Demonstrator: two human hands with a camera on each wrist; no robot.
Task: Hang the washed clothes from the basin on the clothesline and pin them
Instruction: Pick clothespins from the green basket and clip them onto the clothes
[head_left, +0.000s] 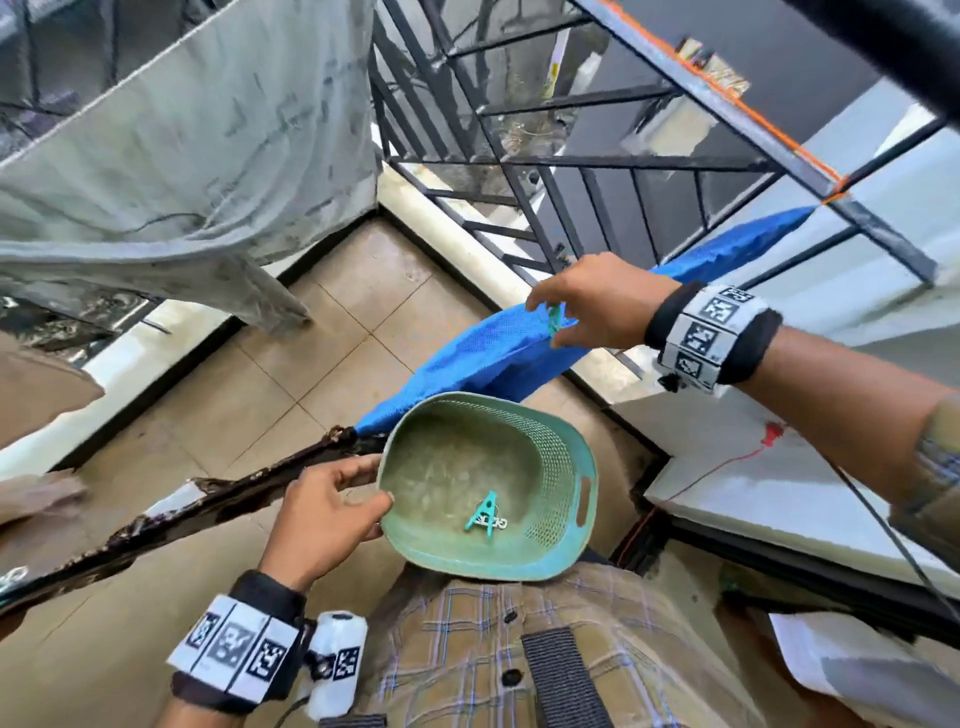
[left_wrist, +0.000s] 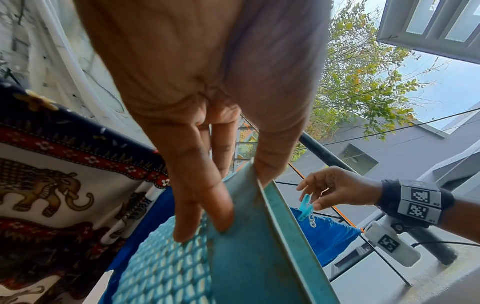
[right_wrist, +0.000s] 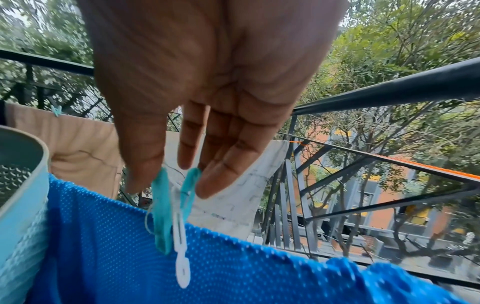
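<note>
A blue mesh cloth (head_left: 493, 358) hangs over the orange clothesline (head_left: 769, 114). My right hand (head_left: 548, 322) pinches a teal clothespin (head_left: 555, 319) that sits on the cloth's top edge; in the right wrist view thumb and finger press the clothespin (right_wrist: 166, 205) handles above the blue cloth (right_wrist: 182, 267). My left hand (head_left: 382, 480) grips the rim of the green perforated basin (head_left: 566, 467), held tilted at chest height. One more teal clothespin (head_left: 485, 512) lies inside it; no clothes show in it. In the left wrist view the fingers (left_wrist: 202, 205) lie under the basin (left_wrist: 259, 257).
A grey-white cloth (head_left: 197, 145) hangs at the upper left. An elephant-print cloth (left_wrist: 64, 185) and a pinned beige cloth (right_wrist: 78, 144) hang nearby. The black metal railing (head_left: 519, 156) runs behind the line. Tiled floor (head_left: 337, 338) lies below, with a white ledge (head_left: 779, 478) at the right.
</note>
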